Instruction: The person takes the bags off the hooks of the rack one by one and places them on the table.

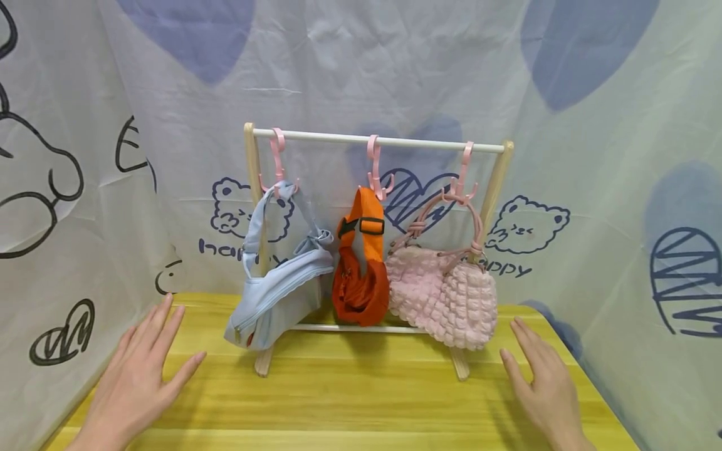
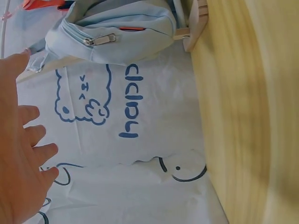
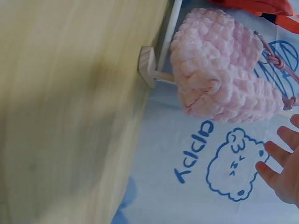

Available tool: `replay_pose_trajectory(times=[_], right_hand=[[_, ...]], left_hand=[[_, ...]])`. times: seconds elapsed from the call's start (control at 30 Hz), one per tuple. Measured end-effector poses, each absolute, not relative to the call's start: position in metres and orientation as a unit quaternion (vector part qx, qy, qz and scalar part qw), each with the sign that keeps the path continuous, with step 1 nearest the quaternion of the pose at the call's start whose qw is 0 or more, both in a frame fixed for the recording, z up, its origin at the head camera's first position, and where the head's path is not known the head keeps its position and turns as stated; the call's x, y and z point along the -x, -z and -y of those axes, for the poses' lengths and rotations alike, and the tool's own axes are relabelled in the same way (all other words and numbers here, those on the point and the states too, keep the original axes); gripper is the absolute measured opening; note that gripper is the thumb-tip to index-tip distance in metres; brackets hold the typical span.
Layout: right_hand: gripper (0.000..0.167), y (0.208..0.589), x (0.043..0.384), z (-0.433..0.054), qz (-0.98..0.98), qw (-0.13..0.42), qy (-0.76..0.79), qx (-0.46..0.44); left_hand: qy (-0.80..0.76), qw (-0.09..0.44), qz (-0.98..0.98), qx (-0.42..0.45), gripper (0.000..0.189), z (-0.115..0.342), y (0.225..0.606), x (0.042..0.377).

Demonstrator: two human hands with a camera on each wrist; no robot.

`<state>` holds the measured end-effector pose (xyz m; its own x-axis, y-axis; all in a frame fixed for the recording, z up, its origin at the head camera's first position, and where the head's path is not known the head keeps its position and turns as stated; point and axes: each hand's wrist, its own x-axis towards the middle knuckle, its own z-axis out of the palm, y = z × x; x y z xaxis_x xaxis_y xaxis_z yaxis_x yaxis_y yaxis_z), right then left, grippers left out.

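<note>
Three bags hang from pink hooks on a small rack with a white top bar (image 1: 327, 136) and wooden legs. A light blue zippered bag (image 1: 282, 294) hangs at the left, tilted, its strap over the left hook (image 1: 277, 150). In the middle is an orange bag (image 1: 361, 288) with a black buckle. The pink puffy bag (image 1: 445, 288) hangs at the right by its knotted handle. My left hand (image 1: 138, 369), fingers spread and holding nothing, is left of the blue bag. To the right of the pink bag, my right hand (image 1: 544, 382) is likewise spread, with nothing in it.
The rack stands on a yellow wood-grain table (image 1: 361, 407), with a lower white bar (image 1: 361, 328) between its legs. Printed cloth (image 1: 361, 69) with hearts and bear drawings surrounds the table at the back and both sides.
</note>
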<state>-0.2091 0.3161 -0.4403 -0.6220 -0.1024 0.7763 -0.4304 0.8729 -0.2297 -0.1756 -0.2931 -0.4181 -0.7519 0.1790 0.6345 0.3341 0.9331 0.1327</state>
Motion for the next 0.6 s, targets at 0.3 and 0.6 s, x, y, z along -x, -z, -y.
replay_pose_trajectory(times=[0.3,0.6], right_hand=[[0.055,0.422,0.215,-0.301,0.846,0.448,-0.224,-0.182],[0.054,0.399,0.228,-0.279,0.803,0.495,-0.242,-0.227]], left_hand=[[0.144,0.377,0.902,0.152,0.084,0.282,0.4,0.183],[0.13,0.432,0.874,0.18,0.089,0.269,0.372,0.199]])
